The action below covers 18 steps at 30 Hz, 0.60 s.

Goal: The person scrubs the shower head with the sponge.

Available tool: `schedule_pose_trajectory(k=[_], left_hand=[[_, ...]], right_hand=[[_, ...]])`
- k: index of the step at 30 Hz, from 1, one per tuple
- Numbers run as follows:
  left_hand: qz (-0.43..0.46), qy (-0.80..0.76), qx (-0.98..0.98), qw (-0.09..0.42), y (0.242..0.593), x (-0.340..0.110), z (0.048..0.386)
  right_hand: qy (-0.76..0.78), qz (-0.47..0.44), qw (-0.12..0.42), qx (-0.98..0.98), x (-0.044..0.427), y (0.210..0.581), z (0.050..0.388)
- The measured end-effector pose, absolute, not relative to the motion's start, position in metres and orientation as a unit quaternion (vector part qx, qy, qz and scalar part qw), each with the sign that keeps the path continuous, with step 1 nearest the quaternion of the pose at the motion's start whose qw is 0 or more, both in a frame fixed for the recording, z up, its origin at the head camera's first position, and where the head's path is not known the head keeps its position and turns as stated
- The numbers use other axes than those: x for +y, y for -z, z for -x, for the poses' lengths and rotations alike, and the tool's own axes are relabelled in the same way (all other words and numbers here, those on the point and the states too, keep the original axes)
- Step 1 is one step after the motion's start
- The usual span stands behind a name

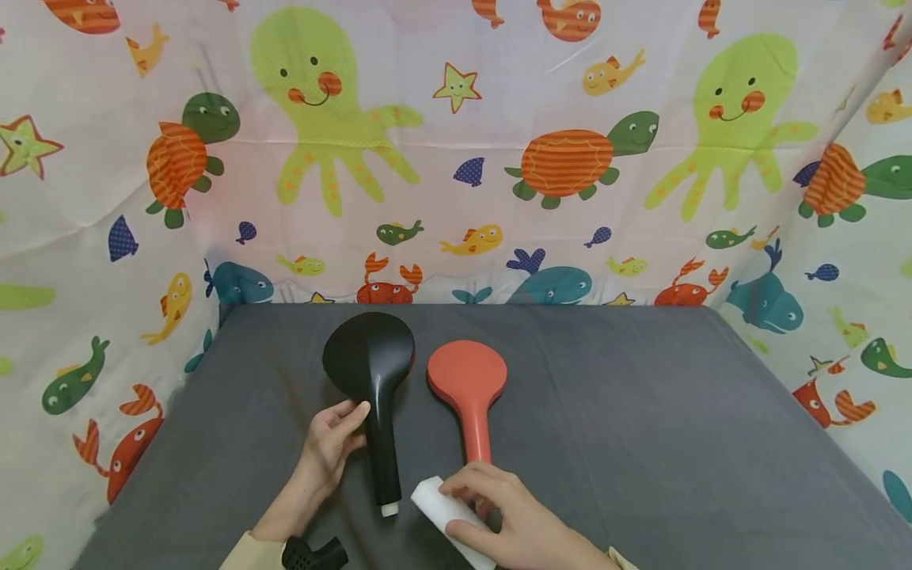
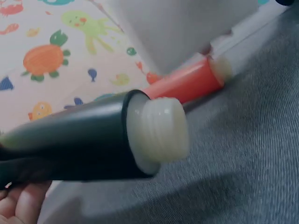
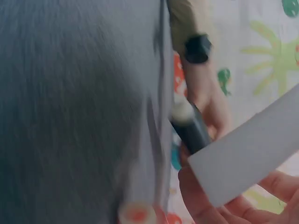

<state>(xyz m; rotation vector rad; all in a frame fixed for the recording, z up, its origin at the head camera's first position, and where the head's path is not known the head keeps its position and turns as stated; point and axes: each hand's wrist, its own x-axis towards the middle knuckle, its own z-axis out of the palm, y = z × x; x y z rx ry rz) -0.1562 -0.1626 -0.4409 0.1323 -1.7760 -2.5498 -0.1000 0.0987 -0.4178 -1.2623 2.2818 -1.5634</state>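
My left hand (image 1: 329,445) pinches the neck of a black shower head (image 1: 370,356), thumb on top and fingers at its left side and below. Its round head points away from me. A white threaded end (image 2: 163,128) sticks out of the handle toward me. Just to its right lies a coral-red shower head (image 1: 466,376), its handle end hidden in the head view behind my right hand (image 1: 513,511). That hand grips a white rectangular block (image 1: 435,500), held at a slant in front of the red handle. What the block is made of I cannot tell.
A dark grey cloth (image 1: 641,419) covers the table. White curtains (image 1: 456,174) printed with sea animals stand behind it and at both sides. A black strap device (image 1: 313,552) sits on the left wrist.
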Motion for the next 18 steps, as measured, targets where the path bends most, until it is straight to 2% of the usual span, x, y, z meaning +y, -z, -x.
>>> schedule_pose_trajectory(k=[7,13,15,18], left_hand=[[-0.088,0.783,-0.615,-0.015,0.452,-0.166,0.159],[-0.112,0.762,-0.637,-0.021,0.455,-0.166,0.162],[-0.116,0.759,-0.64,-0.023,0.455,-0.165,0.162],[-0.117,0.753,-0.647,-0.027,0.457,-0.165,0.163]], right_hand=[[0.483,0.319,-0.059,0.813,0.131,0.405,0.113],[0.316,0.212,-0.189,0.905,0.15,0.411,0.121],[0.272,0.184,-0.196,0.924,0.152,0.415,0.123],[0.232,0.155,-0.164,0.946,0.152,0.421,0.125]])
